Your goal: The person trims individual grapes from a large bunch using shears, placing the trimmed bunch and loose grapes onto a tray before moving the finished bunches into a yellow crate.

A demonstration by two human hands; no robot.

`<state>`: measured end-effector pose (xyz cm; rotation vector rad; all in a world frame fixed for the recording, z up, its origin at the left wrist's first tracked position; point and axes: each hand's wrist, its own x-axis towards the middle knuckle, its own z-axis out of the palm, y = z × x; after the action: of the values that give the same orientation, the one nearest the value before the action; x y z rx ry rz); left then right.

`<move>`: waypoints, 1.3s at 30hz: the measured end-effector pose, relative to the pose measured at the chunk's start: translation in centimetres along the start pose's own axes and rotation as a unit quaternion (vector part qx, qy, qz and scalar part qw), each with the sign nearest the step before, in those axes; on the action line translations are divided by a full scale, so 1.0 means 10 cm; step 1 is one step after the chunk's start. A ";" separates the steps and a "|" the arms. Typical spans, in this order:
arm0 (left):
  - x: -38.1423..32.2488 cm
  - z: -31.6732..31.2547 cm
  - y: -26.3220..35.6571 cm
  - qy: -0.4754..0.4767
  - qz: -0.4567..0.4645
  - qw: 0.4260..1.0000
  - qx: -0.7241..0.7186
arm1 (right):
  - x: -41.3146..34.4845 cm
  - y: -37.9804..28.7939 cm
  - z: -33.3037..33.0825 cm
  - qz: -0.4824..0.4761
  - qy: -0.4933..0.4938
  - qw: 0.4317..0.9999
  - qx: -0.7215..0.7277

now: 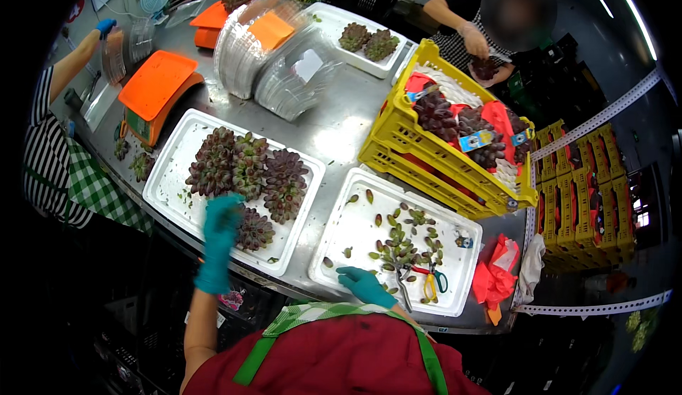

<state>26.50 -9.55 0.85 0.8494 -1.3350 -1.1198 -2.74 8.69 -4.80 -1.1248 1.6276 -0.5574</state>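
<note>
My left hand (219, 235), in a teal glove, is over the near left part of a white tray (169, 224), beside a bunch of dark grapes (256, 230). Its fingers are blurred; whether they grip anything cannot be told. More grape bunches (248, 166) lie behind it. My right hand (367, 287), also gloved, rests at the near rim of a second white tray (349, 203), fingers extended, nothing visible in it. That tray holds loose red and green grapes (397, 243), grey-handled snips (403, 286) and scissors with yellow and green handles (430, 283).
Stacked yellow crates (426, 166) with wrapped grapes stand behind the right tray. Clear plastic containers (287, 80) and an orange-topped scale (157, 86) stand farther back. Red wrapping (498, 272) lies at right. Co-workers stand at the left, the back and beyond the crates.
</note>
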 end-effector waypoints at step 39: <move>-0.84 2.89 0.05 -0.423 -0.168 0.868 0.198 | -0.12 -1.00 -3.64 -0.455 0.535 0.712 -0.012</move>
<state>-1.10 2.38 1.52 0.9447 -2.2639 -1.6220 -32.14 -0.96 16.85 -1.7660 1.8506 -2.1677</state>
